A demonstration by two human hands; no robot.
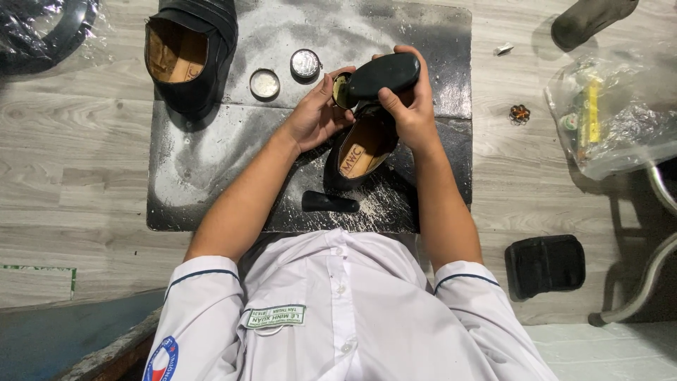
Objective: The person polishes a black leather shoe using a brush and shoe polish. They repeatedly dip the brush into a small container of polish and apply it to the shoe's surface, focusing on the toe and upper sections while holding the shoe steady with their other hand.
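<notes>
Nearest the camera is the person's white shirt (338, 317); just beyond it a small black tube-like piece (330, 202) lies on the dark, white-dusted mat (204, 176); what it is I cannot tell.

Above the mat's middle both hands hold one black leather shoe (367, 137), tipped up so its tan insole faces the camera and its sole points away; the right hand (412, 106) is closed round the sole and heel end, fingers curled over the top, thumb on the near side; the left hand (317, 116) is half-closed against the shoe's side, fingertips at a small round dark thing (341, 89) by the heel, perhaps a dauber or tin; whether it is gripped or only touched I cannot tell.

The shoe looks stiff at sole and heel, softer in the upper, moderately light, and likely slick where polished; the firm sole edge and heel seem the surest hold, as the right hand has it.

Farther off stand two small round tin parts, one showing white (265, 83), one shiny (305, 63); a second black shoe (187, 60) sits at the mat's far left corner; so two shoes in all.

To the right lie one black pouch (545, 264) and one clear plastic bag (613, 113) on the wooden floor (70, 176).
</notes>
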